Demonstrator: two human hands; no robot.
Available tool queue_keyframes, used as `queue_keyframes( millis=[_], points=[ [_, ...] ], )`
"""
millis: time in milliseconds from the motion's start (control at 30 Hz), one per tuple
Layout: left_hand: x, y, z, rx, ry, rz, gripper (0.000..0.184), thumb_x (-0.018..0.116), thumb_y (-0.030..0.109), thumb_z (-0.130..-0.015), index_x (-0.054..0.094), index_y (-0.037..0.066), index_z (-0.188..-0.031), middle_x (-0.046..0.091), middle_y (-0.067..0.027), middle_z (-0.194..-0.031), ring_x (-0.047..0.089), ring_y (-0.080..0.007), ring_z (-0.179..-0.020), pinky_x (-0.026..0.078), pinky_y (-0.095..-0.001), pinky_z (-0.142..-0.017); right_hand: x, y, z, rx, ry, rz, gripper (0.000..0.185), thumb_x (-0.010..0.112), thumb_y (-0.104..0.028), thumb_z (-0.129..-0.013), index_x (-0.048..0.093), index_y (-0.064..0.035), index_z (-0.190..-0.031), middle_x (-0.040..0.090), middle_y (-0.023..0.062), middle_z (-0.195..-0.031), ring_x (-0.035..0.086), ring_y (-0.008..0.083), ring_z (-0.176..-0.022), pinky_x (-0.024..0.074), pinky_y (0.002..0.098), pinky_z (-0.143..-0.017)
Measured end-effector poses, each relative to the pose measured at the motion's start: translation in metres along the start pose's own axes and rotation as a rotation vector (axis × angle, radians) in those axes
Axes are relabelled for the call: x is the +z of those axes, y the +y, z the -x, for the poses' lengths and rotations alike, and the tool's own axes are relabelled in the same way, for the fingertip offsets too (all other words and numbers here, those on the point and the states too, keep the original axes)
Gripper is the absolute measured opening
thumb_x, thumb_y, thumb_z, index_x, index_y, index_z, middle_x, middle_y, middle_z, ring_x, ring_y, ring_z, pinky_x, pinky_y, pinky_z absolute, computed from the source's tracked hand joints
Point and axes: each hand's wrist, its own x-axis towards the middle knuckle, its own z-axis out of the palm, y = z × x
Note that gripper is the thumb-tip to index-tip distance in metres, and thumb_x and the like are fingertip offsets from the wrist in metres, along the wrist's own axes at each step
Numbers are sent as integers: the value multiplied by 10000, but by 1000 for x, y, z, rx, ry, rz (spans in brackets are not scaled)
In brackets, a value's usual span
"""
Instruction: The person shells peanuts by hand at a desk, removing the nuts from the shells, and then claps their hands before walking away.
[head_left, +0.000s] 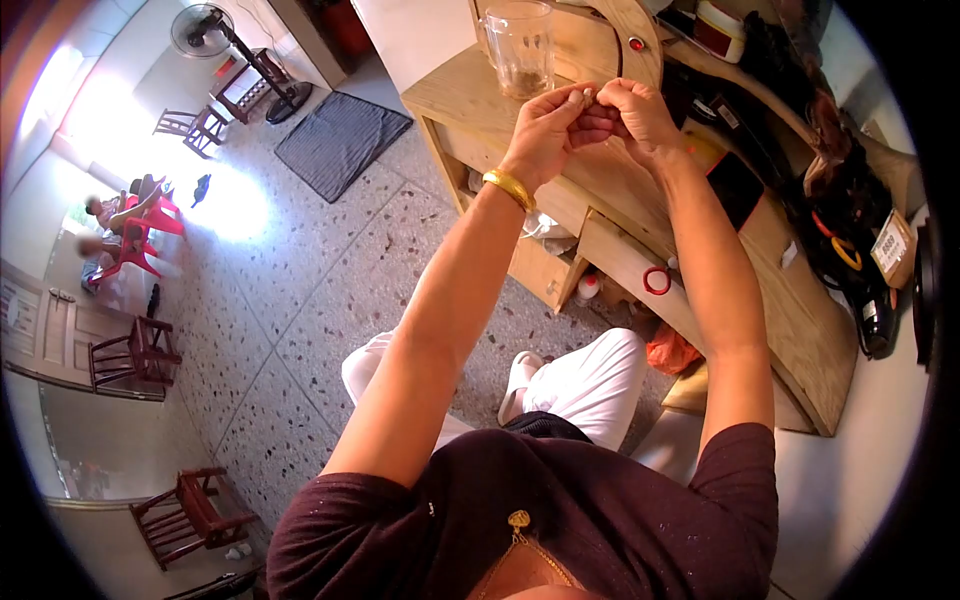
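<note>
Tiny pale piece [588, 94], material unclear, sits at upper centre, pinched between left hand [552, 128] and right hand [641, 115] fingertips.

Glossy transparent mug [521, 48], wooden desk [452, 86], cloth mat [342, 146], shiny metal bangle [510, 188]

Pale wooden desk [450, 90], glass mug [522, 45] standing on it, speckled floor [310, 265], grey mat [342, 145]

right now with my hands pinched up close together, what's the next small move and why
I'd probably shift both hands, left and right, slightly away from the glass mug before separating them: it looks close beside the left hand, so a sideways flick might knock it. Whatever is between your fingers is too small to make out.
</note>
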Motion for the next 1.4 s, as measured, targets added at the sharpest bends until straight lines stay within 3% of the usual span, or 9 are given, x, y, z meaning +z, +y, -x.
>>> queue_keyframes(
  millis=[67, 367, 567, 600, 933, 1000, 1100, 1233, 1400],
  points=[
    [2, 2, 2, -18, 6, 59, 277, 414, 153, -931, 483, -28, -1129, 593, -114, -953, 622, -191, -805, 545, -295, -724, -2, -1, -2, 56, -26, -109, 85, 546, -105, -791, 593, -41, -760, 581, 13, -703, 538, 74, -586, 458, 199, -520],
    [-2, -2, -1, 37, -24, 97, 307, 415, 206, -931, 458, 14, -1167, 594, -101, -921, 620, -182, -784, 550, -309, -731, -2, -4, -1, 49, -116, -1, 109, 599, -154, -804, 602, -50, -838, 598, 25, -791, 579, 89, -674, 503, 216, -634],
    [8, -6, 0, 73, 186, -130, 270, 446, 209, -922, 517, 30, -1112, 569, -51, -777, 579, -140, -663, 564, -321, -600, -7, -7, -4, -14, -159, 112, 78, 613, -159, -794, 579, -98, -760, 549, -41, -692, 481, 33, -592, 375, 169, -538],
    [9, -7, -1, 69, 225, -100, 240, 464, 202, -916, 539, 32, -1068, 541, -34, -722, 547, -121, -609, 552, -305, -551, -8, -1, -6, -29, -118, 123, 94, 612, -161, -791, 558, -117, -726, 506, -66, -647, 417, 23, -548, 301, 166, -499],
    [17, 1, 6, 109, 265, -126, 261, 510, 227, -895, 582, -12, -820, 598, -63, -661, 591, -137, -529, 531, -266, -500, -1, -4, -2, 55, -75, 96, 60, 535, -95, -826, 533, -67, -773, 558, -1, -746, 521, 78, -623, 409, 205, -537],
    [16, -1, 6, 111, 249, -126, 257, 507, 220, -896, 581, -13, -818, 598, -65, -656, 589, -137, -525, 530, -267, -499, -4, -3, -2, 52, -54, 119, 64, 530, -102, -825, 542, -54, -784, 564, 7, -743, 528, 89, -618, 421, 217, -539],
    [15, -3, 4, 95, 239, -152, 258, 503, 210, -897, 579, -21, -813, 598, -70, -652, 589, -140, -523, 529, -271, -497, -29, 8, -19, 96, -302, 97, 89, 518, -114, -822, 550, -38, -788, 570, 20, -731, 541, 100, -620, 442, 231, -554],
    [13, -13, -3, 165, 264, -329, 267, 501, 203, -896, 574, -36, -804, 596, -76, -643, 596, -158, -526, 530, -279, -495, -23, 20, -20, 119, -103, 147, 111, 501, -125, -822, 550, -34, -783, 563, 22, -712, 544, 104, -619, 453, 235, -564],
    [8, -9, -3, 61, 210, -65, 262, 487, 216, -902, 558, -34, -933, 608, -112, -764, 613, -195, -613, 544, -309, -561, -5, 12, -9, 100, -69, 16, 134, 473, -143, -845, 558, -40, -831, 562, 24, -735, 547, 105, -609, 452, 238, -529]
  ],
)
